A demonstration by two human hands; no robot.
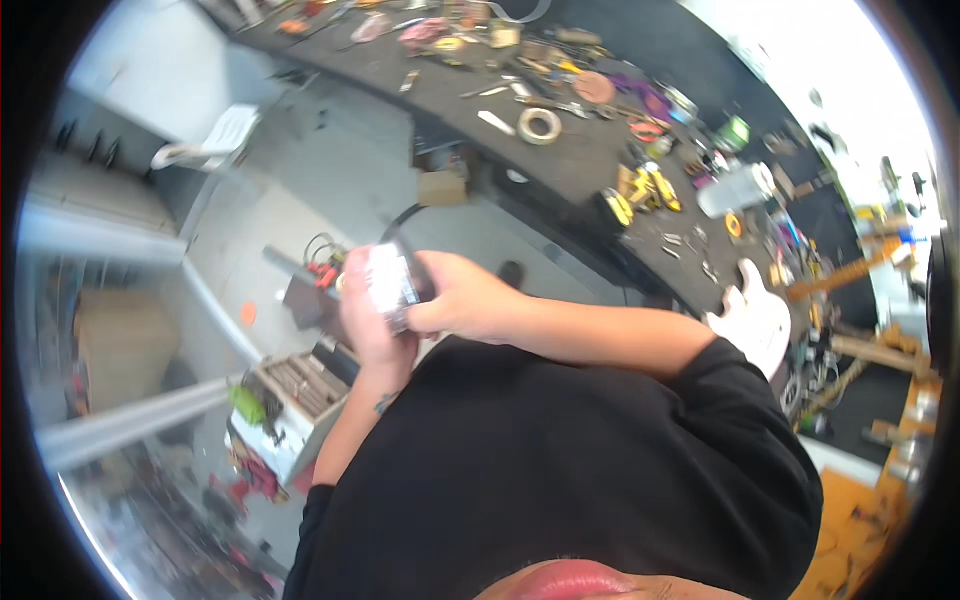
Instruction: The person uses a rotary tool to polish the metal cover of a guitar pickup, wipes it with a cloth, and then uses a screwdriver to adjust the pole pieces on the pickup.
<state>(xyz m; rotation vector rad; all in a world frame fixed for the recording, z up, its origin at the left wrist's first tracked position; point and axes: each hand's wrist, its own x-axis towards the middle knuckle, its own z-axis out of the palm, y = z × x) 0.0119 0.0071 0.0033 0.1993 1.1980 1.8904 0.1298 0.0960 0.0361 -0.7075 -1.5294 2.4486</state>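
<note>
In front of my chest I hold a phone (391, 278) with both hands. Its face is bright with glare, and its dark edge shows on the right. My left hand (366, 325) wraps the phone's left side and underside, fingers closed. From the right, my right hand (462, 292) grips the other edge, its thumb near the lower corner. Some fingers of both hands are hidden behind the phone.
A dark workbench (455, 95) runs across the far side, cluttered with tools, a tape roll (540, 126), yellow-handled tools (655, 188) and a clear bottle (735, 190). At left stand a white chair (215, 140) and an open-topped box (300, 385).
</note>
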